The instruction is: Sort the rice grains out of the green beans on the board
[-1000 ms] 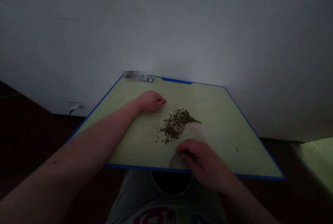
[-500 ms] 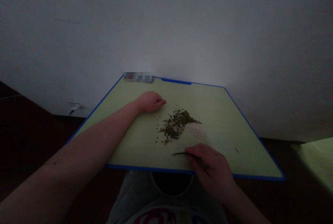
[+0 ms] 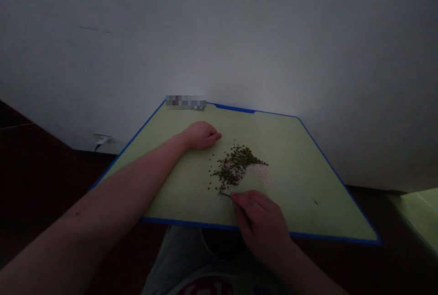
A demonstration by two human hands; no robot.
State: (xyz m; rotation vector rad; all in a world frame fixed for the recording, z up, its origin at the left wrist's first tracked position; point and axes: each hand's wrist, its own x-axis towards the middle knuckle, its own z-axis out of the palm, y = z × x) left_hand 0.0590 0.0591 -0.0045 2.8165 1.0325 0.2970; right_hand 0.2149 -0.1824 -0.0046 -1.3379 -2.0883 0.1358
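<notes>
1. A pale wall (image 3: 219, 34) rises behind you in dim light, a wall socket with a plug (image 3: 101, 140) low on it at left.
2. A green surface with a blue edge (image 3: 236, 109) lies before you, above your grey shorts (image 3: 178, 260); a blurred object (image 3: 185, 102) sits at its far edge.
3. Your left hand (image 3: 201, 135) rests on the surface, fingers (image 3: 216, 136) loosely curled, nothing visible in them, just beside the grains.
4. Your right hand (image 3: 260, 222) works at the near side of the pile, fingers (image 3: 246, 201) closed on a thin dark tool (image 3: 226, 194), possibly tweezers.
5. A pile of small dark green grains (image 3: 234, 165) lies mid-surface, touching a pale heap of fine grains (image 3: 259, 174).
6. The tool's tip sits at the pile's near edge, among scattered grains: sorting at the margin appears to be the work in hand.
7. A lone dark speck (image 3: 315, 202) lies well apart, to the right.
</notes>
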